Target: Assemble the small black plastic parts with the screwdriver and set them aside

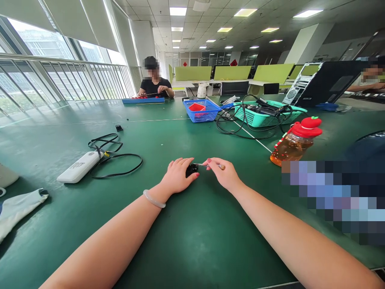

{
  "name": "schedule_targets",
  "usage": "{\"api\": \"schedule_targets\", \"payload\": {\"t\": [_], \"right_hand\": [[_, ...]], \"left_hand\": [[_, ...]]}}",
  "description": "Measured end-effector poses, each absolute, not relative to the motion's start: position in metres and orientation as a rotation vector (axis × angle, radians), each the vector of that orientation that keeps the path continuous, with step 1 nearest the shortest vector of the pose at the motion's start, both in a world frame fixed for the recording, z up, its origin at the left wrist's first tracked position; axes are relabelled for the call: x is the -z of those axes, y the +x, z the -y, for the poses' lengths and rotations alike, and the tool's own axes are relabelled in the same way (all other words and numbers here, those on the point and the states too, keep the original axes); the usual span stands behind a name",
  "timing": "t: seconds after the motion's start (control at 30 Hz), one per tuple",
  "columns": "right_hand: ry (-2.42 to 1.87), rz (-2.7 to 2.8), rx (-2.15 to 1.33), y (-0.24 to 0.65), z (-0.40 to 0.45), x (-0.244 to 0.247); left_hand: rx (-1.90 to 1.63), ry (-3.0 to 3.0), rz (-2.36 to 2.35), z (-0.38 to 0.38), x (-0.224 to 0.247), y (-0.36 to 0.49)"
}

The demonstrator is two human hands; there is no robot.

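My left hand [178, 176] rests over the green tabletop, its fingers and thumb closed round a small black object [191, 169] whose kind I cannot make out. A pale bracelet [154, 199] circles that wrist. Just to the right, my right hand [224, 172] pinches a slim screwdriver-like tool [221, 166] with a thin metal shaft and a brownish rear end. The shaft points left and its tip meets the black object, or lies very close to it. Fingers hide most of the black object.
On the left lie a white power bank [80, 166] and a looped black cable [120, 175]. A red-lidded bottle [293, 144] stands to the right. Farther back are a blue basket [203, 116], a teal basket [264, 119] with cables, and a person [155, 85] at a blue tray.
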State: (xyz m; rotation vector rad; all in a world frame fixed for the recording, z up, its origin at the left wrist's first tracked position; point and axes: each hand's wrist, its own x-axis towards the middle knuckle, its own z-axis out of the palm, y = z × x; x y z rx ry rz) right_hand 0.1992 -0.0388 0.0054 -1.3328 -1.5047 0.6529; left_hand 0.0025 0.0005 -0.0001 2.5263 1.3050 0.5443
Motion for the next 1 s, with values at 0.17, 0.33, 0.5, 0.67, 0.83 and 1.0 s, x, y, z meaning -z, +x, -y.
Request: {"api": "schedule_targets", "payload": {"t": [0.17,0.33,0.5,0.67,0.83,1.0], "right_hand": [[-1.267,1.213,-0.543,0.204,0.041,-0.012],[-1.284,1.124,-0.531,0.207,0.041,-0.013],[-1.273,1.178,-0.549,0.205,0.043,-0.013],[-1.257,1.209,-0.578,0.203,0.044,-0.015],[-1.253,1.231,-0.574,0.203,0.043,-0.013],[-1.259,1.236,-0.571,0.202,0.042,-0.011]], "left_hand": [[-0.441,2.590,-1.224,0.000,-0.003,0.007],[-0.448,2.609,-1.149,0.004,-0.004,0.006],[-0.472,2.554,-1.170,0.028,-0.007,0.000],[-0.393,2.557,-1.045,0.071,-0.015,-0.044],[-0.316,2.492,-1.248,0.103,-0.014,-0.135],[-0.382,2.422,-1.592,0.103,-0.010,-0.232]]}}
